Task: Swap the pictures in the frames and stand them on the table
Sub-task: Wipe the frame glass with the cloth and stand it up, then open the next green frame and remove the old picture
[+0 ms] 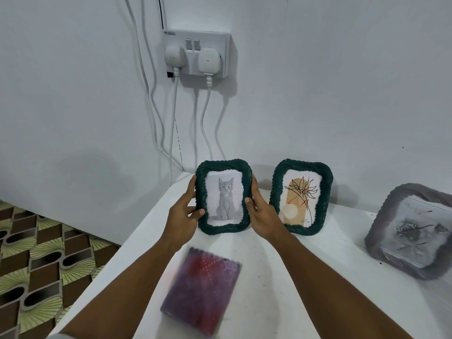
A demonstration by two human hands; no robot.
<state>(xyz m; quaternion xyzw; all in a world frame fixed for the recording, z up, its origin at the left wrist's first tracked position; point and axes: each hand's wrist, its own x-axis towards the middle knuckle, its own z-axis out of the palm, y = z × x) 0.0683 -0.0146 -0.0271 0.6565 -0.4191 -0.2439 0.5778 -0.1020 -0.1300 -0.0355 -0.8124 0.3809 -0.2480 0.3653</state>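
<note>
Two dark green rope-edged frames stand upright at the back of the white table (305, 277). The left frame (223, 167) holds a grey kitten picture (225, 199). My left hand (183, 214) grips its left edge, thumb on the front near the lower corner. My right hand (260, 211) grips its right edge, thumb on the front rim. The right frame (302, 165) stands free beside it and shows a line-drawn flower on a tan arch (299, 199).
A blurred purple-red flat object (200, 292) lies on the table between my forearms. A blurred grey frame (413, 231) leans at the right. A wall socket (195, 53) with two plugs and hanging cables is behind. Patterned floor (36, 265) lies off the table's left edge.
</note>
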